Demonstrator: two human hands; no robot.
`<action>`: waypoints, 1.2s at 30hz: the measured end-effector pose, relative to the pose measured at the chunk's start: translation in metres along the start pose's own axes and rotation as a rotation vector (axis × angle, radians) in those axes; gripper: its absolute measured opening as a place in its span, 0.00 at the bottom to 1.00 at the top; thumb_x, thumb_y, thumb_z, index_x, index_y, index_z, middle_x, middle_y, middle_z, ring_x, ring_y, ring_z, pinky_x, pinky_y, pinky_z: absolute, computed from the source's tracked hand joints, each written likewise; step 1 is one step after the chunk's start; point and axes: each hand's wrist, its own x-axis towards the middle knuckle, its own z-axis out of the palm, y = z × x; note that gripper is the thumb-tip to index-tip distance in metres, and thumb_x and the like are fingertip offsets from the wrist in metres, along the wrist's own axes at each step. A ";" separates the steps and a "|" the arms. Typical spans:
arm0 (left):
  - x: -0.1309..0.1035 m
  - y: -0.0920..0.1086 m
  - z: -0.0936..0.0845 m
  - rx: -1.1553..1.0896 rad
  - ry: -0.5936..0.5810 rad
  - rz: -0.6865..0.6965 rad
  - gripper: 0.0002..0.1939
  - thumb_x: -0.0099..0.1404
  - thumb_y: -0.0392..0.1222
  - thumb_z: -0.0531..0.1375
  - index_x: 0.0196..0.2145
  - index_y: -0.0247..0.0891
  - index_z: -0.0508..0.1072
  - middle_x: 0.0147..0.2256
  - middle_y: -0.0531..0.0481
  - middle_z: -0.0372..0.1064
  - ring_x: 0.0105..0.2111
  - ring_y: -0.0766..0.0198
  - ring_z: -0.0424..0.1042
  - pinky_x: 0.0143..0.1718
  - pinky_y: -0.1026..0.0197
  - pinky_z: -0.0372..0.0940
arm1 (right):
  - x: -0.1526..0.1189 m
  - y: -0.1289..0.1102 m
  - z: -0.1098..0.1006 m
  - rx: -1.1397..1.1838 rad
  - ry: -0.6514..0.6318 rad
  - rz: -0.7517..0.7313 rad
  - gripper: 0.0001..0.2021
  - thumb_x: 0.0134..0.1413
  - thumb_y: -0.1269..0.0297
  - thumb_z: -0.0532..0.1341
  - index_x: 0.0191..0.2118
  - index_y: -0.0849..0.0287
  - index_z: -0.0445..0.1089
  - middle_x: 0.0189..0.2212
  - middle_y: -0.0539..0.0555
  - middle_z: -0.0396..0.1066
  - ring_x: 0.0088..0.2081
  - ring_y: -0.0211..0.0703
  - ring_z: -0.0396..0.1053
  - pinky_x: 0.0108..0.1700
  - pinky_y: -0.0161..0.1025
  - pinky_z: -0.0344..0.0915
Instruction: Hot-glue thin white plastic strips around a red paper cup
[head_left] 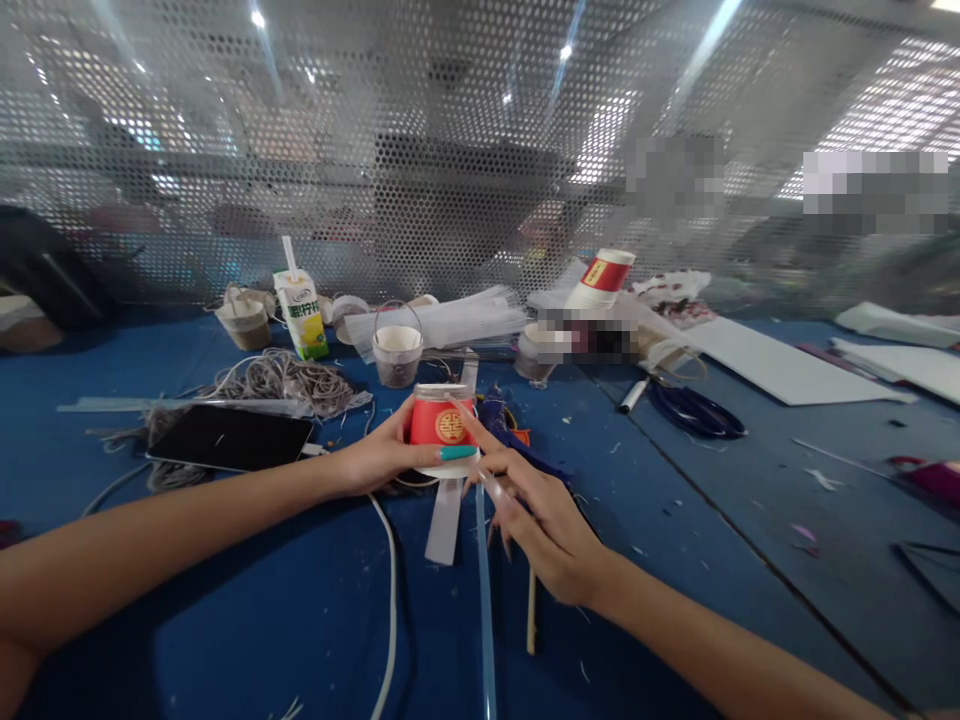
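Observation:
Near the middle of the view is a red paper cup (433, 422) with a gold emblem, its wide white rim facing down and a greyish band round its narrow top. My left hand (390, 450) is wrapped round the cup from the left, the thumb with a green nail lying across its lower front. On the right, my right hand (536, 510) has its index finger stretched up against the cup's side, the other fingers loosely bent below and nothing seen in them. Beneath the hands lie a white strip (445, 525) and a clear bluish strip (486, 600).
A phone (232, 437) and grey cord (281, 380) lie left. Behind stand a drink carton (302, 315), a small bucket-like cup (397, 353) and stacked cups (606, 275). Scissors (697, 408), a marker (634, 395) and white sheets (780, 365) are right. A white cable (393, 590) runs frontward.

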 end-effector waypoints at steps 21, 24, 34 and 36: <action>0.002 0.001 -0.012 -0.052 -0.041 -0.026 0.30 0.40 0.39 0.74 0.42 0.34 0.71 0.38 0.45 0.74 0.36 0.60 0.74 0.42 0.58 0.64 | 0.001 -0.004 -0.005 -0.050 -0.088 -0.011 0.09 0.65 0.60 0.46 0.37 0.55 0.59 0.30 0.53 0.76 0.15 0.32 0.57 0.23 0.35 0.57; 0.002 0.003 -0.009 -0.041 -0.051 -0.021 0.32 0.38 0.41 0.74 0.42 0.33 0.71 0.37 0.45 0.74 0.36 0.60 0.73 0.43 0.58 0.64 | 0.002 -0.002 -0.005 -0.092 -0.122 -0.007 0.10 0.65 0.60 0.46 0.38 0.56 0.60 0.20 0.47 0.70 0.16 0.33 0.57 0.23 0.34 0.55; 0.003 0.006 -0.004 -0.033 -0.070 0.045 0.29 0.41 0.38 0.73 0.43 0.32 0.72 0.37 0.44 0.75 0.36 0.59 0.74 0.41 0.58 0.64 | 0.003 -0.003 -0.007 -0.092 -0.149 -0.060 0.07 0.64 0.64 0.47 0.37 0.56 0.59 0.38 0.55 0.74 0.16 0.29 0.56 0.22 0.33 0.56; 0.003 0.006 -0.004 -0.046 -0.088 0.040 0.28 0.42 0.36 0.72 0.43 0.32 0.72 0.37 0.43 0.75 0.36 0.58 0.74 0.43 0.57 0.64 | 0.003 -0.003 -0.007 -0.123 -0.141 -0.078 0.06 0.63 0.65 0.48 0.37 0.56 0.59 0.42 0.57 0.73 0.17 0.28 0.57 0.22 0.33 0.57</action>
